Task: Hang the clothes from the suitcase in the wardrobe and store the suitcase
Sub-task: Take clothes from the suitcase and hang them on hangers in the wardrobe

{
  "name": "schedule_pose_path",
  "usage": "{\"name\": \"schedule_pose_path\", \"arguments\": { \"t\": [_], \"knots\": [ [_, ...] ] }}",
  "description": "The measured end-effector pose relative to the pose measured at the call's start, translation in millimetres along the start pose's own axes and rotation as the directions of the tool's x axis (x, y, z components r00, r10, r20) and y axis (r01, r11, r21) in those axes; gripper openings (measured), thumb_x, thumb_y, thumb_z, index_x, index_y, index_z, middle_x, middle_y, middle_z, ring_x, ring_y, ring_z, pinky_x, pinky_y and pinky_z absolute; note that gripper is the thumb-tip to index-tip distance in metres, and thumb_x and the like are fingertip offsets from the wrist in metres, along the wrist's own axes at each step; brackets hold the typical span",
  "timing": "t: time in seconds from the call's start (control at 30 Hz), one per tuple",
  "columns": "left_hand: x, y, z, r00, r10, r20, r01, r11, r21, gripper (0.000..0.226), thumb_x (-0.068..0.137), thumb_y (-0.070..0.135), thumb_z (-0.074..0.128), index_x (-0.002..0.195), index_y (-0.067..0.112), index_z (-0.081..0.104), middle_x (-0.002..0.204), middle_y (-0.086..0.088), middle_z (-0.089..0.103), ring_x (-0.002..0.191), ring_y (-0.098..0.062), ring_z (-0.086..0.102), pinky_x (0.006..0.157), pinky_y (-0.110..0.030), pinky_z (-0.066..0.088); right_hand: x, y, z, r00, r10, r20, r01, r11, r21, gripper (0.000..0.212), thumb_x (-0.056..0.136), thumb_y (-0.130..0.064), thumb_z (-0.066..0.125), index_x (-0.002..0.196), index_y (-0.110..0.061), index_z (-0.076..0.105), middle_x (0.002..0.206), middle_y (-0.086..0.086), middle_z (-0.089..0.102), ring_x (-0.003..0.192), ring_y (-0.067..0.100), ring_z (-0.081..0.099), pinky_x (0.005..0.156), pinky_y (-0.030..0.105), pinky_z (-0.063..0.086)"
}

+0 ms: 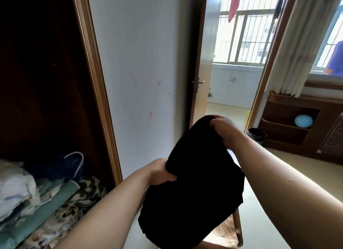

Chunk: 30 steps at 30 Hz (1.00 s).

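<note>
Left hand point(159, 172) and right hand point(222, 130), fingers gripping black garment point(194, 193), suitcase point(228, 232) mostly hidden beneath, wardrobe point(46, 81) interior dark

Garment point(194, 189) above suitcase point(238, 230); wardrobe point(42, 72) left (bedding point(37, 202) inside); doorway point(232, 66) right.

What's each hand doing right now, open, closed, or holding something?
Left hand: closed, gripping the lower left edge of the black garment.
Right hand: closed, gripping the garment's top edge and lifting it.
</note>
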<state>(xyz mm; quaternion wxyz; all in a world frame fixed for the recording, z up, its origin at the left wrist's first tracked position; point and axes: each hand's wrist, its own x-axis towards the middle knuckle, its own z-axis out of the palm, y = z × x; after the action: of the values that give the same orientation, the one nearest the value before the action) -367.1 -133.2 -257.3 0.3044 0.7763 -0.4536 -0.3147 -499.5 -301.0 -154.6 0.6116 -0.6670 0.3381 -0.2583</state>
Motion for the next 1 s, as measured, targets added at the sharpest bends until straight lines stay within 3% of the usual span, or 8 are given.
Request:
{"name": "schedule_pose_path", "arguments": {
  "t": [0.17, 0.27, 0.4, 0.47, 0.6, 0.8, 0.9, 1.0],
  "knots": [
    [-12.4, -4.5, -12.9, 0.993, -0.117, 0.002, 0.116, 0.990, -0.080, 0.012, 0.095, 0.018, 0.055, 0.093, 0.010, 0.063, 0.079, -0.001, 0.054, 0.071, -0.014, 0.052, 0.064, -0.022, 0.036, 2.0, 2.3, -8.4, 0.995, -0.002, -0.096, -0.001, 1.000, -0.031, 0.037, 0.080, 0.013, 0.038, 0.083, -0.009, 0.068, 0.077, 0.014, 0.065, 0.065, 0.026, 0.063, 0.057, 0.028, 0.054],
    [-14.6, 3.4, -18.6, 0.985, -0.139, -0.102, 0.118, 0.975, -0.190, 0.019, 0.097, 0.021, 0.051, 0.098, 0.006, 0.063, 0.081, -0.005, 0.055, 0.070, -0.017, 0.052, 0.063, -0.025, 0.037, 5.0, 5.2, -6.0, 0.995, 0.023, -0.093, -0.035, 0.991, -0.131, 0.039, 0.083, 0.013, 0.038, 0.105, -0.001, 0.066, 0.088, 0.018, 0.068, 0.077, 0.031, 0.067, 0.064, 0.031, 0.058],
    [-15.8, 19.8, -22.9, 0.979, -0.126, -0.158, 0.040, 0.887, -0.460, 0.015, 0.097, 0.014, 0.049, 0.099, 0.004, 0.059, 0.085, -0.012, 0.052, 0.069, -0.021, 0.051, 0.060, -0.031, 0.038, -2.6, 12.5, 4.2, 0.996, 0.081, 0.037, -0.065, 0.945, -0.320, 0.033, 0.092, -0.003, 0.052, 0.124, -0.005, 0.058, 0.097, 0.011, 0.066, 0.079, 0.019, 0.061, 0.058, 0.020, 0.051],
    [-14.8, 29.5, -24.4, 0.965, -0.156, -0.211, 0.003, 0.811, -0.585, 0.016, 0.098, 0.011, 0.047, 0.100, 0.001, 0.059, 0.090, -0.015, 0.059, 0.078, -0.026, 0.058, 0.067, -0.034, 0.047, -9.5, 16.7, 10.1, 0.980, 0.141, 0.137, -0.080, 0.922, -0.378, 0.043, 0.090, -0.020, 0.065, 0.131, -0.013, 0.052, 0.111, 0.009, 0.064, 0.095, 0.020, 0.060, 0.080, 0.029, 0.052],
    [-13.5, 44.6, -28.2, 0.925, -0.257, -0.281, -0.041, 0.666, -0.745, 0.018, 0.100, 0.004, 0.037, 0.096, 0.001, 0.055, 0.097, -0.019, 0.059, 0.082, -0.028, 0.059, 0.072, -0.034, 0.050, -26.0, 12.7, 19.9, 0.854, 0.309, 0.418, -0.108, 0.892, -0.439, 0.055, 0.082, -0.030, 0.074, 0.127, -0.004, 0.055, 0.104, 0.009, 0.065, 0.093, 0.020, 0.062, 0.098, 0.040, 0.049],
    [-26.7, 65.3, -29.3, 0.862, -0.380, -0.336, -0.135, 0.467, -0.874, 0.032, 0.092, -0.014, 0.028, 0.073, -0.006, 0.052, 0.076, -0.016, 0.057, 0.065, -0.030, 0.056, 0.059, -0.035, 0.051, -40.1, 13.0, 29.9, 0.685, 0.450, 0.573, -0.106, 0.839, -0.533, 0.065, 0.066, -0.043, 0.080, 0.121, -0.016, 0.057, 0.129, 0.013, 0.061, 0.116, 0.027, 0.061, 0.099, 0.052, 0.048],
    [-31.1, 73.1, -37.1, 0.820, -0.444, -0.362, -0.181, 0.400, -0.899, 0.034, 0.087, -0.019, 0.024, 0.070, -0.004, 0.049, 0.071, -0.013, 0.053, 0.061, -0.030, 0.053, 0.060, -0.038, 0.049, -44.7, 12.2, 31.1, 0.752, 0.432, 0.498, -0.062, 0.798, -0.600, 0.089, 0.064, -0.033, 0.084, 0.140, -0.022, 0.039, 0.132, 0.005, 0.057, 0.117, 0.024, 0.059, 0.097, 0.049, 0.050],
    [-31.1, 72.6, -49.3, 0.803, -0.467, -0.370, -0.234, 0.324, -0.917, 0.030, 0.086, -0.019, 0.024, 0.077, -0.003, 0.048, 0.084, -0.016, 0.053, 0.077, -0.032, 0.057, 0.076, -0.050, 0.051, -46.8, 16.4, 36.4, 0.861, 0.321, 0.396, 0.022, 0.752, -0.658, 0.072, 0.075, -0.021, 0.079, 0.138, -0.018, 0.044, 0.129, 0.005, 0.059, 0.114, 0.022, 0.059, 0.095, 0.043, 0.052]
  ]
}}
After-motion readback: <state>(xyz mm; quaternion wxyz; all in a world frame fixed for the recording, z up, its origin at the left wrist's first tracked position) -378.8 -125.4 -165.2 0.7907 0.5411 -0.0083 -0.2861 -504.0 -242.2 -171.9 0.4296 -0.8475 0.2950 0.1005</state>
